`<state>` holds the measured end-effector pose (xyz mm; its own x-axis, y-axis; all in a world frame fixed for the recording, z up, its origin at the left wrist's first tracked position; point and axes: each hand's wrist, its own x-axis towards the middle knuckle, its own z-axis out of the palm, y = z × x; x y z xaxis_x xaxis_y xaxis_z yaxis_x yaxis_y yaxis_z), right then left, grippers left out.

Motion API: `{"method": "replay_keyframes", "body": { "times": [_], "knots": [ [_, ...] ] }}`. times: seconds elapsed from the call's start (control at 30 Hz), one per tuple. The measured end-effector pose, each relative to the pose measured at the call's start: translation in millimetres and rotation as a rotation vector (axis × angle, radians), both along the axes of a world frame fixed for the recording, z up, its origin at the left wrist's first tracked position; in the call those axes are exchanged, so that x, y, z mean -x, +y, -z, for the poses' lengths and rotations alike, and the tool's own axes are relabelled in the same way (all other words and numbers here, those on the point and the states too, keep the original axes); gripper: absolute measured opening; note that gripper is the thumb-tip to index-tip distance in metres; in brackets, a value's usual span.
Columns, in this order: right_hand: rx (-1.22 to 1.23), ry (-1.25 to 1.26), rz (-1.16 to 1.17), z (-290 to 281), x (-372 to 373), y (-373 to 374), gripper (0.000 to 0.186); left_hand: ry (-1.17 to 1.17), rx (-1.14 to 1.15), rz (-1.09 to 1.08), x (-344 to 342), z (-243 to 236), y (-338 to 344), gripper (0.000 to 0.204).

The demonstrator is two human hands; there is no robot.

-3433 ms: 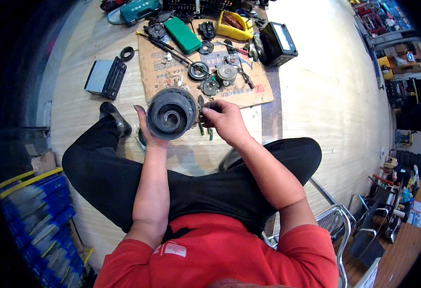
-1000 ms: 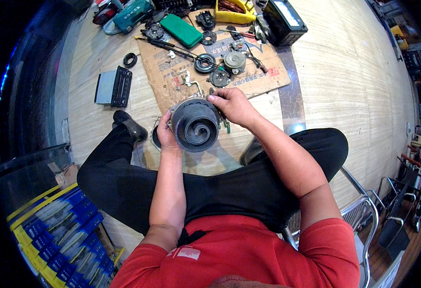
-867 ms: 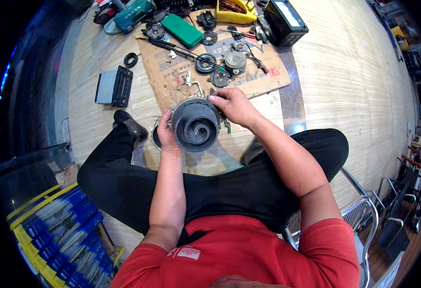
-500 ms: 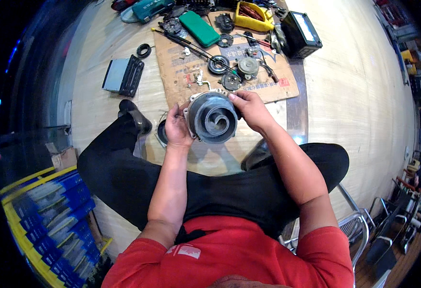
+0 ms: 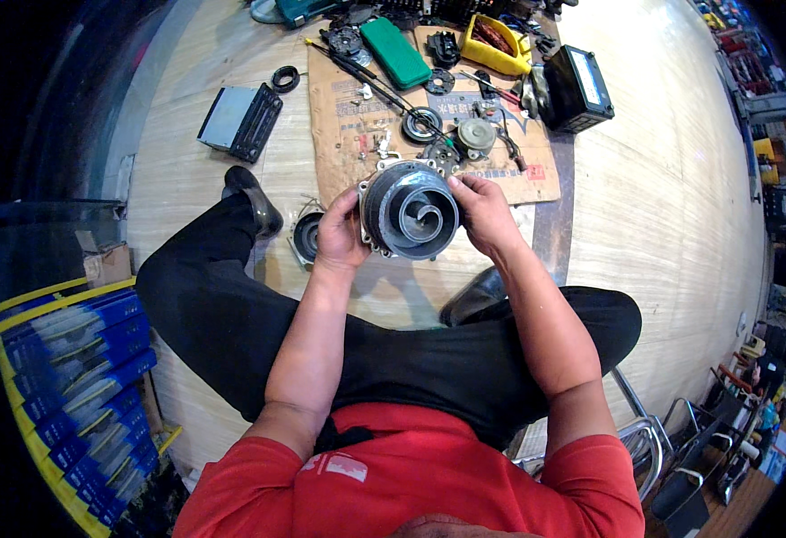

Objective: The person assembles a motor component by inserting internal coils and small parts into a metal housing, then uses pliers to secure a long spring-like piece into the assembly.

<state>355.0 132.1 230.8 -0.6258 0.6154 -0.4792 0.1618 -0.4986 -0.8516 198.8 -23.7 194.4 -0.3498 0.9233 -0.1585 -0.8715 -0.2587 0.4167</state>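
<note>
Between my two hands is a round grey metal housing [image 5: 394, 240] with a spiral scroll [image 5: 427, 218] in its open face. The face is tilted up, and bolt lugs stand out along its far and left edge. My left hand [image 5: 342, 235] is closed on the left side, thumb up along the rim. My right hand [image 5: 485, 215] grips the right side, its thumb near the top edge; the fingers underneath are hidden. On the floor just left of my left hand lies a smaller round dark part [image 5: 308, 237] with a lugged metal flange.
Beyond the housing, a cardboard sheet [image 5: 339, 175] carries a pulley [image 5: 421, 125], a round grey part [image 5: 476, 136], cables and a green case [image 5: 395, 54]. A yellow bin [image 5: 498, 58] and a black battery [image 5: 578, 88] stand at its far right. A boxy car unit [image 5: 240, 122] lies left.
The housing is tilted and turned a little, so the spiral sits differently and more of its left side shows. Both hands keep their hold. The whole view has shifted slightly.
</note>
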Motion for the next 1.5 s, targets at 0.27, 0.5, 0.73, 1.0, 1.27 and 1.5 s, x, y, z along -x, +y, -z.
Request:
{"method": "replay_keyframes", "body": {
  "times": [0.27,0.5,0.73,1.0,1.27,1.5],
  "knots": [
    [-0.062,-0.035,-0.050,-13,0,-3,0.025,-0.046,0.026,-0.007,-3,-4,3,0.044],
    [-0.253,-0.137,-0.076,-8,-1,-9,0.028,-0.004,0.121,-0.068,-6,-4,5,0.043],
    [-0.290,-0.153,-0.058,8,-4,-11,0.030,-0.035,0.236,-0.100,-11,-7,10,0.042],
    [0.008,-0.145,-0.010,6,7,-9,0.034,-0.184,0.315,-0.067,-10,-4,13,0.041],
    [0.175,-0.075,0.040,19,4,-4,0.030,-0.164,0.262,-0.039,-9,-3,15,0.040],
    [0.222,-0.072,0.055,20,4,-6,0.031,-0.127,0.224,-0.024,-9,-2,14,0.040]
  ]
}}
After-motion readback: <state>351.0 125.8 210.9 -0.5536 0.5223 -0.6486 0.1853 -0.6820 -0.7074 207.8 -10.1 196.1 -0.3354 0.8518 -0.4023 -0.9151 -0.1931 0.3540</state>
